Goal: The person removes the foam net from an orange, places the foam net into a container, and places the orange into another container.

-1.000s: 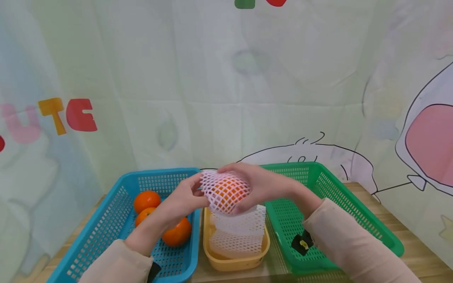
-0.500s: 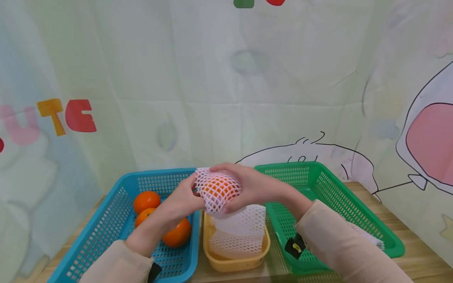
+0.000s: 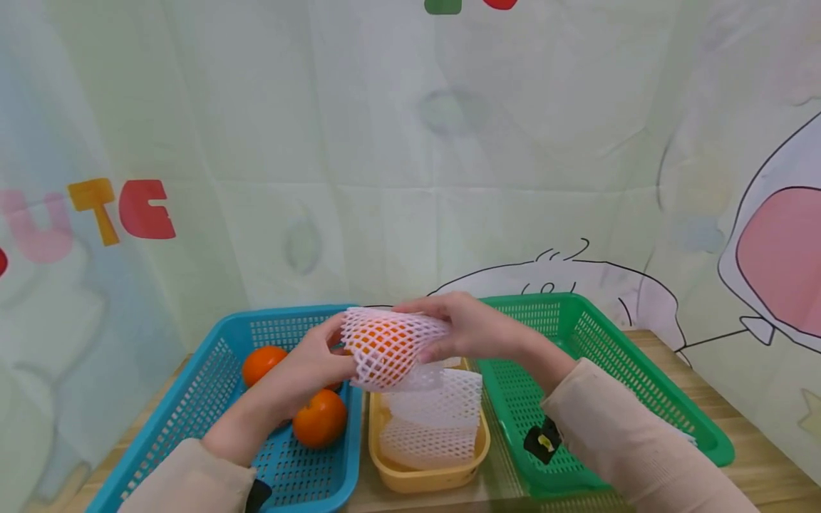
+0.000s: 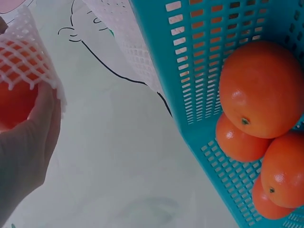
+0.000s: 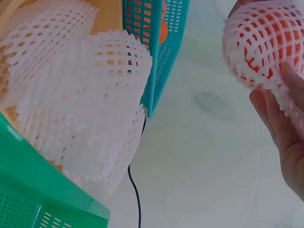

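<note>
In the head view, an orange [image 3: 383,345] sits inside a white foam net sleeve [image 3: 364,318], held up over the trays between both hands. My left hand [image 3: 311,362] grips the orange from its left side, at the net's left edge. At the other end, my right hand [image 3: 477,326] pinches the loose part of the net between thumb and fingers. Part of the orange's skin [image 4: 14,108] shows bare beyond the mesh in the left wrist view. The right wrist view has the net [image 5: 237,57] stretched round the fruit, its tail in the right hand's fingers.
A blue basket [image 3: 351,456] with several oranges [image 3: 321,419] stands at left. More foam nets [image 3: 436,413] lie in a yellow tray [image 3: 426,481] in the middle. At right is a green basket [image 3: 641,349], partly behind the right sleeve. A printed cloth [image 3: 385,142] hangs behind.
Both hands and the orange have shifted slightly left. The right hand has slid off the orange's side onto the net's right end, which now stretches out between the hands.
</note>
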`<state>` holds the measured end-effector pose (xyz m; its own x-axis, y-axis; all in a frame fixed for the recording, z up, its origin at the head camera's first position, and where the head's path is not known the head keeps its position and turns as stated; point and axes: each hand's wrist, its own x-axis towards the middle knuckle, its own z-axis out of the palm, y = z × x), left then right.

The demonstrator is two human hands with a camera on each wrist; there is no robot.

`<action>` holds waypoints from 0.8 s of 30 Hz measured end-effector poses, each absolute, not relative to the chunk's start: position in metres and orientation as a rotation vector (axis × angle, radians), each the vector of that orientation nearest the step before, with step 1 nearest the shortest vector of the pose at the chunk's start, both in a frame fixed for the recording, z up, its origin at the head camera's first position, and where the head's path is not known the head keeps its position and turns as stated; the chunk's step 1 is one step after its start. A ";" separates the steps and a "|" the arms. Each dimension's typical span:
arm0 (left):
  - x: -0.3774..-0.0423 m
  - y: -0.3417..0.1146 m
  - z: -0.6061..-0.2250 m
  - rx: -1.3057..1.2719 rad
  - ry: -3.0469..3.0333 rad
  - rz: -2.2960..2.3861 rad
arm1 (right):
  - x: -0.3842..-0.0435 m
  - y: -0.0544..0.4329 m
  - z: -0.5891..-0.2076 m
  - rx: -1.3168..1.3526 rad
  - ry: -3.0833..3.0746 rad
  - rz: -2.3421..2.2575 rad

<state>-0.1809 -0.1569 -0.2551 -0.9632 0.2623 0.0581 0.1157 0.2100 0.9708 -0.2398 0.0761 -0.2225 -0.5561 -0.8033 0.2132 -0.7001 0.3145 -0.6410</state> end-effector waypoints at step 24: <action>-0.183 -0.271 -0.272 -0.069 2.604 1.513 | -0.265 0.082 -0.255 -1.058 3.131 -0.841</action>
